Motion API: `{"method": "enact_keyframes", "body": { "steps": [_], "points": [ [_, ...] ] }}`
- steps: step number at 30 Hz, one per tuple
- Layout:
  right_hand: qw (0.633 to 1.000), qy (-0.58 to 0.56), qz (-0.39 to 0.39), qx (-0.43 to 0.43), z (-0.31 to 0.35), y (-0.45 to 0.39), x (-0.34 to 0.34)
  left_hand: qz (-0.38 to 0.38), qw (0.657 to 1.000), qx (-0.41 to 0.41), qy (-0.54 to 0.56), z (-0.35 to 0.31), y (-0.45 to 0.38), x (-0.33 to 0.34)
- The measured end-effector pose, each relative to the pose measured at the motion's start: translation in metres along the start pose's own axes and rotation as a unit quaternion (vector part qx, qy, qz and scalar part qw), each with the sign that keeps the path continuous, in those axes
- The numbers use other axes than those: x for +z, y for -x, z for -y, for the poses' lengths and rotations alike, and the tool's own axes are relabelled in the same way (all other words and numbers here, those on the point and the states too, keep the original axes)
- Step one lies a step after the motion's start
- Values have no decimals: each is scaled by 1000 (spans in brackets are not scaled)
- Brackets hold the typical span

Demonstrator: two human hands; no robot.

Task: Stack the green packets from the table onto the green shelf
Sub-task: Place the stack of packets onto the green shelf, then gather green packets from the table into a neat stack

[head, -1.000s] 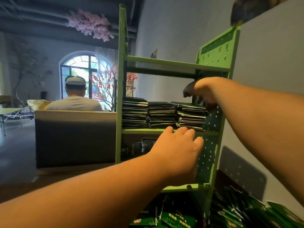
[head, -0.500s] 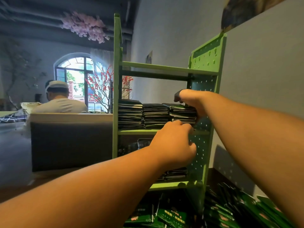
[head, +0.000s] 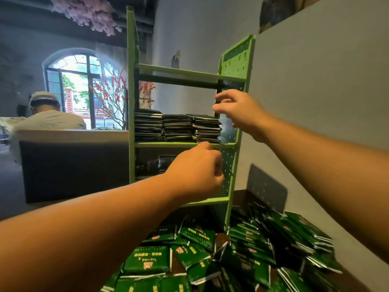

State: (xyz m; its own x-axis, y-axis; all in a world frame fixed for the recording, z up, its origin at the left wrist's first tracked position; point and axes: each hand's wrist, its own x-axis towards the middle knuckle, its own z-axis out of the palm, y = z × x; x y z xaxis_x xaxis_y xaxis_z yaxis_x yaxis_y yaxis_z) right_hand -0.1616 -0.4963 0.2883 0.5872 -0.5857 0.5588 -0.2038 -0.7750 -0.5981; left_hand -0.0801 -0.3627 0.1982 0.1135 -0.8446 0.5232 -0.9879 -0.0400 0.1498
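- Packets (head: pixel 147 261) lie nearest me, a loose green heap across the worktop (head: pixel 242 196) at the foot of the shelf (head: pixel 229 163), with more spilling off to the right.
- My left hand (head: pixel 195 170) hangs in front of the shelf's lower bay, just under the middle board. Its fingers (head: pixel 216 165) are curled together; I can't tell whether they hold anything, since the back of the hand hides the palm.
- My right hand (head: pixel 242 111) is higher and farther in, by the right side panel, above the right-hand stack (head: pixel 206 128). Thumb and fingers are apart and bent, and I see nothing pinched between them.
- Three stacks sit side by side on the middle board. The lower bay holds a few dark packets, partly hidden by my left hand. The top board looks bare from here.
- My read: a placement on the right stack is just finished and I'm between loads. Next I'd bring both hands down to the heap, gather a flat handful with edges aligned, and lift it cleanly past the board edge.
- Against half a second ago, the right hand has lifted off the right stack and opened, the left has drawn back a little, and my view has tipped down to show more of the heap.
- Beyond, a seated person (head: pixel 48 116) faces away before an arched window.
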Motion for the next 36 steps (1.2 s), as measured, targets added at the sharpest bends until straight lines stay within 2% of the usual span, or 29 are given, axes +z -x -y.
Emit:
{"method": "enact_keyframes", "body": {
  "steps": [3, 5, 8, 12, 14, 18, 23, 29, 36],
  "points": [
    [999, 29, 8, -40, -17, 49, -22, 12, 1000, -5, 9, -17, 12, 15],
    [999, 37, 8, -30, -36, 78, -35, 32, 999, -4, 6, -27, 21, 28],
    [997, 59, 19, 39, -78, 127, -56, 65, 998, -4, 22, -47, 36, 50],
    [974, 157, 76, 145, -136, 185, -69, 104, 993, -20, 45, -65, 55, 79],
    [954, 229, 93, 168, -162, 204, -69, 117, 992, -23, 47, -71, 63, 91],
    [889, 374, 161, 210, -208, 218, -58, 131, 990, -32, 37, -77, 67, 108],
    [827, 440, 230, 263, -248, 208, -36, 152, 987, -34, 26, -73, 64, 123],
    [825, 446, 209, 277, -290, 188, -16, 164, 985, -37, 34, -60, 67, 142],
    [829, 498, 151, 203, -303, 186, -12, 172, 982, -48, 67, -46, 71, 154]
  ]
}}
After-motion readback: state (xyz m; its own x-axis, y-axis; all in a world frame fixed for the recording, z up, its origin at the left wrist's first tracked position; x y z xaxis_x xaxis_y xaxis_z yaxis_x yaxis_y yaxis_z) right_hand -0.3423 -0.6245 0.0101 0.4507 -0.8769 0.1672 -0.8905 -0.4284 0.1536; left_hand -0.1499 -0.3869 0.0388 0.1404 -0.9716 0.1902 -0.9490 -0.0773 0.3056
